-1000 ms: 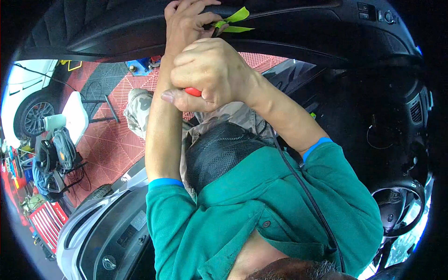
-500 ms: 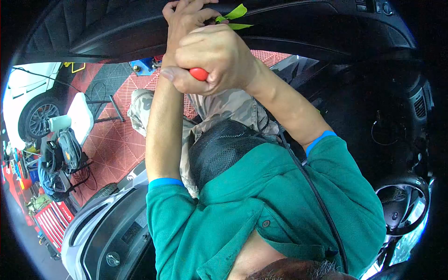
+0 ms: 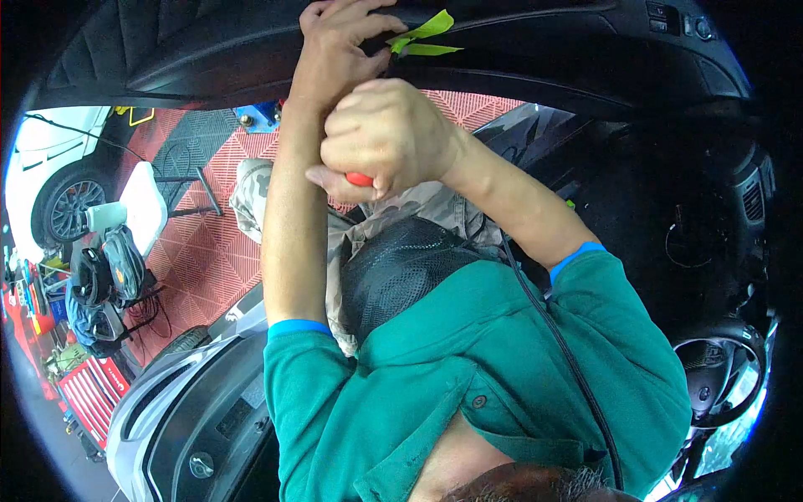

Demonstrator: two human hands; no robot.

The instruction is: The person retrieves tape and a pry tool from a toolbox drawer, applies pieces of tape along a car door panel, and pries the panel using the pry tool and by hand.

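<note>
My left hand (image 3: pixel 335 46) rests on the black door panel (image 3: pixel 519 38) at the top of the view, with its fingers spread. Beside its fingertips, strips of yellow-green tape (image 3: pixel 427 29) stick out from the panel. Nearer my body, my right hand (image 3: pixel 381 138) is a fist around a red-handled tool (image 3: pixel 360 179). Only the red end of that tool shows below the fist; its shaft and tip are hidden. The fist is just below the left hand and overlaps the left forearm in the view.
A steering wheel (image 3: pixel 721 376) and dark car interior lie on the right. Red and grey floor tiles (image 3: pixel 196 251) show past the door opening. Farther left are a white car with a wheel (image 3: pixel 74 209), a white seat (image 3: pixel 144 209), bags (image 3: pixel 125 263) and a red tool chest (image 3: pixel 94 393).
My right fist has drawn back from the door panel toward my body, taking the red-handled tool along. My left hand has stayed at nearly the same spot on the panel.
</note>
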